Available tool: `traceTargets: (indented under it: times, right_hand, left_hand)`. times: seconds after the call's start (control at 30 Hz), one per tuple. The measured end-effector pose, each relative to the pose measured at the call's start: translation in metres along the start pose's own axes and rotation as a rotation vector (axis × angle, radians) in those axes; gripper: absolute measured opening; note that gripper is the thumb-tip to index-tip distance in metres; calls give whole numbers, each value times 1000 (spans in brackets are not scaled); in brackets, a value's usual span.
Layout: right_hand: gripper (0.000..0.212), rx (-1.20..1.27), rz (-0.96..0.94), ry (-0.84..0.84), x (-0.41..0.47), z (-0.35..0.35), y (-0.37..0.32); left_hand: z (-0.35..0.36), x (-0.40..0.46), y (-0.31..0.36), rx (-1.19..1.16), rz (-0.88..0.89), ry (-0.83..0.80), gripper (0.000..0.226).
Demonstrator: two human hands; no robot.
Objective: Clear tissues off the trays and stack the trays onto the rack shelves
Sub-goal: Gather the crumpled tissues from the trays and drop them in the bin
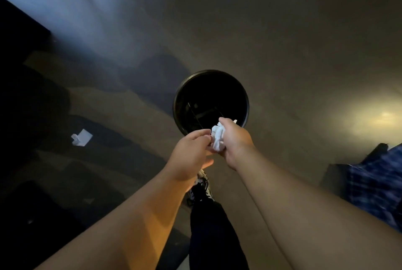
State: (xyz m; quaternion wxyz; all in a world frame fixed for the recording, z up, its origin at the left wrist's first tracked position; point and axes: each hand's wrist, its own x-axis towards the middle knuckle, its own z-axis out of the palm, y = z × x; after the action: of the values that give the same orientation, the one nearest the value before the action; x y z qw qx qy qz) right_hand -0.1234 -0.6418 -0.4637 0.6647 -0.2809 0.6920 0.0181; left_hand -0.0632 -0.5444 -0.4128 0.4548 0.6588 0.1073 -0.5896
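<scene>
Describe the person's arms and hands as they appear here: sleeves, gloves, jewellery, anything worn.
Both forearms are bare right down to the bottom of the frame, with no sleeve in view. The left hand and the right hand wear no gloves, and no watch, bracelet or ring can be seen on the wrists or fingers. The lighting is dim, so small details could be missed.

No readable text, label or number anywhere
</scene>
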Motion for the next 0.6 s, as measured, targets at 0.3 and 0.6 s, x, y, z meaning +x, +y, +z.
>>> traceTargets:
  times: [0.3, 0.6]
  right_hand:
    - [66, 98, 43, -5, 80, 10, -25]
    - [75, 203, 33, 0, 60, -3, -27]
  left_hand:
    - [-3, 79, 13, -46, 6, 1, 26]
    - [-24, 62, 24, 132, 42, 92, 42]
